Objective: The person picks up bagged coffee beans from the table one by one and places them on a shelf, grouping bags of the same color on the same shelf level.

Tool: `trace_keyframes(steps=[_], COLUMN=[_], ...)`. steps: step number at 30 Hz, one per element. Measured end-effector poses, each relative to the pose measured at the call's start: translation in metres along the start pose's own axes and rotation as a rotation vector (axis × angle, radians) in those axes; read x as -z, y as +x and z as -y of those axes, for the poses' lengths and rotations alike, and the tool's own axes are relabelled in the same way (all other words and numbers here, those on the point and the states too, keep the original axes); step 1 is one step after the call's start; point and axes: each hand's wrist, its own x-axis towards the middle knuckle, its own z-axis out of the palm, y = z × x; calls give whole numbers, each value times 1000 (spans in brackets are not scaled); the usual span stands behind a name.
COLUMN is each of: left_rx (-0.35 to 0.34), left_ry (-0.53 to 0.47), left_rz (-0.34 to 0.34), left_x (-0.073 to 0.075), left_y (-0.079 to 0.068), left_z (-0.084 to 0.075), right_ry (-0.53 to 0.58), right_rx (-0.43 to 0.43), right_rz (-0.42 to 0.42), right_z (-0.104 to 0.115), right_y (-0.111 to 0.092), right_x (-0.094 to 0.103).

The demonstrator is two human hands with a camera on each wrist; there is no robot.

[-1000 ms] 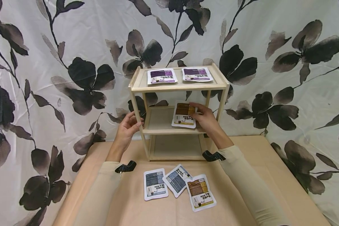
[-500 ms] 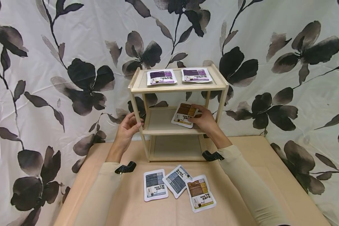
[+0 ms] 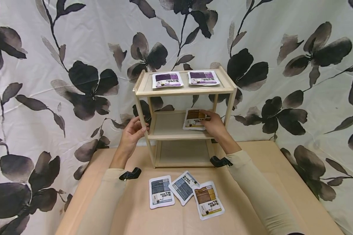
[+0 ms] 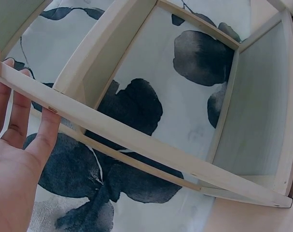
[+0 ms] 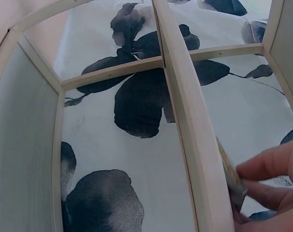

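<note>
A light wooden three-tier shelf (image 3: 182, 137) stands on the table. At its left front post (image 3: 143, 119), my left hand (image 3: 131, 133) grips the wood, fingers behind and thumb in front; the left wrist view shows fingers (image 4: 47, 130) behind the post. My right hand (image 3: 216, 127) reaches into the middle tier and pinches the right edge of a white sachet with a brown-and-yellow label (image 3: 194, 119). In the right wrist view only that sachet's edge (image 5: 235, 188) shows past the shelf board, between thumb and fingers. Whether it touches the tier is unclear.
On the top tier lie purple-labelled sachets (image 3: 167, 80), with more purple sachets (image 3: 203, 78) to their right. Before the shelf, two blue-labelled sachets (image 3: 161, 192) (image 3: 183, 187) and a brown-labelled sachet (image 3: 208, 200) lie on the table (image 3: 129, 202). A floral cloth (image 3: 282, 114) hangs behind.
My right hand has lowered the brown-labelled sachet from nearly upright, through a tilt, to a flatter pose over the middle tier. My left hand stays on the post.
</note>
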Motion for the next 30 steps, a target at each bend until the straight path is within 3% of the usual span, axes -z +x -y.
trace_keyframes(steps=[14,19,24,30], left_rx=[8,15,11,9], left_ry=[-3,8,3,3], left_rz=[-2,-5,2,-1], left_x=[0,0,0,0], left_y=[-1,0,-1,-1], left_z=[1,1,1,0], right_ry=[-134,-158,-92,26], right_rx=[49,131,179,185], right_rz=[-35,-43,-8,105], right_z=[13,15,16,16], right_y=[-12,-20,-33,-49], right_x=[2,5,8,12])
